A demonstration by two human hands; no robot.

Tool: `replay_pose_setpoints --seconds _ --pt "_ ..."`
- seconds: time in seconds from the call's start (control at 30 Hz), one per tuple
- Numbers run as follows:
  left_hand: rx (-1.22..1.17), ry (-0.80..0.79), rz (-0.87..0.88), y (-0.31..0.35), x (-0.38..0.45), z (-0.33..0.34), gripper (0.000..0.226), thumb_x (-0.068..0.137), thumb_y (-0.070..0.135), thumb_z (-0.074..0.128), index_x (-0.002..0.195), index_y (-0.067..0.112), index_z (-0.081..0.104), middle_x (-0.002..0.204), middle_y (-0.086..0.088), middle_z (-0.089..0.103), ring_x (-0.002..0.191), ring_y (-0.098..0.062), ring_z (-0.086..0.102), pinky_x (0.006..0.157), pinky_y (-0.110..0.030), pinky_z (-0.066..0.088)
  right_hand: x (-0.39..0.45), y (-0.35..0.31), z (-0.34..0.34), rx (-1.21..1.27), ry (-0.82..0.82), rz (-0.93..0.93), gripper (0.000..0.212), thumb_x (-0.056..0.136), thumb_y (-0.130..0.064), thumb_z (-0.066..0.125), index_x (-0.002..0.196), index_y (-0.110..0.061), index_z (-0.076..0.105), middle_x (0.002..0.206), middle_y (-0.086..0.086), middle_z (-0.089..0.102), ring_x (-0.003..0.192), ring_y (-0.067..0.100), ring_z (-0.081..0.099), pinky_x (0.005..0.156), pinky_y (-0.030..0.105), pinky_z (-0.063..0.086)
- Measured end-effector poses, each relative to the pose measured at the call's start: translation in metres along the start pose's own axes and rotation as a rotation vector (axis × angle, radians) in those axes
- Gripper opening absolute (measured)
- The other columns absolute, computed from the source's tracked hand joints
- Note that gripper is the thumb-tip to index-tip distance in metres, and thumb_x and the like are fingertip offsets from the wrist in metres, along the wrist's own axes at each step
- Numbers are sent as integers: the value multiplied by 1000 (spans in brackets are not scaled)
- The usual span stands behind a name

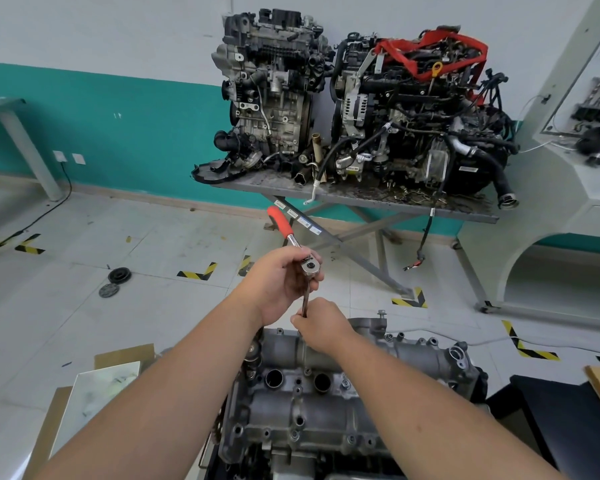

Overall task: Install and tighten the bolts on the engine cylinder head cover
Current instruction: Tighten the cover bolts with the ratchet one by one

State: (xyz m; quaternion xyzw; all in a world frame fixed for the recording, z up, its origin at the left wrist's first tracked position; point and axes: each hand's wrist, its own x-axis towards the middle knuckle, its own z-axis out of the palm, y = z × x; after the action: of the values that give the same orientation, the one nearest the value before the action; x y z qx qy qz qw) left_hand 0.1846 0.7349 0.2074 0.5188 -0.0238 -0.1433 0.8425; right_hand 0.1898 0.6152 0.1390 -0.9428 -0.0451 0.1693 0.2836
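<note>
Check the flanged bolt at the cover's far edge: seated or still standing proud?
Standing proud: the bolt shows bare shank above the cylinder head cover.

Both bare forearms reach forward from the lower edge of the view and converge above the far end of the cylinder head cover (312, 403). The left hand (284, 285) sits higher and farther from the cover, knuckles up, its fingers curled round the head of the ratchet wrench (293, 242), thumb side toward the right hand. The right hand (321, 323) is lower, just above the cover's far edge, wrist bent slightly down, its fingers (297, 322) pinching the extension bar (305, 303) that drops from the wrench head. The two hands are near each other, almost touching, left above right.
</note>
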Motion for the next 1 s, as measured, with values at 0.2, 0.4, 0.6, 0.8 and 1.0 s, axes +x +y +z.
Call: replay_pose_setpoints --seconds 0.2,0.4,0.6,0.8,1.0 --pt "227 -37 -160 19 10 5 16 86 17 56 72 10 60 62 -7 56 54 -20 52 60 -29 48 2 2 1 11 4 -8 30 93 -23 53 66 -11 50 75 9 59 73 27 56 67 35 46" --pt "1096 -96 -109 45 11 26 7 89 14 53 87 11 60 66 1 64 60 -17 65 66 -31 50 6 3 6 27 0 7 33 95 -28 53 67 -12 51 74 7 59 65 22 54 58 32 41" --pt "2099 -43 718 32 -2 28 26 100 38 44 94 22 63 94 3 56 89 -20 54 76 -35 38 7 5 7 40 32 3 39 96 -33 50 64 -11 49 71 9 61 71 28 58 59 34 42" --pt "1677 304 1086 0 -7 5 44 82 48 55 63 9 60 89 -10 63 80 -30 59 69 -36 39 1 8 10 2 53 -54 49 100 -36 46 57 -16 36 58 1 42 59 18 40 50 32 24" --pt "1421 382 1044 -22 2 6 58 90 60 51 69 6 57 104 -13 58 89 -30 55 73 -39 45 -4 5 4 136 -45 -31 21 104 -19 36 96 -18 55 101 14 64 95 26 58 69 30 41"
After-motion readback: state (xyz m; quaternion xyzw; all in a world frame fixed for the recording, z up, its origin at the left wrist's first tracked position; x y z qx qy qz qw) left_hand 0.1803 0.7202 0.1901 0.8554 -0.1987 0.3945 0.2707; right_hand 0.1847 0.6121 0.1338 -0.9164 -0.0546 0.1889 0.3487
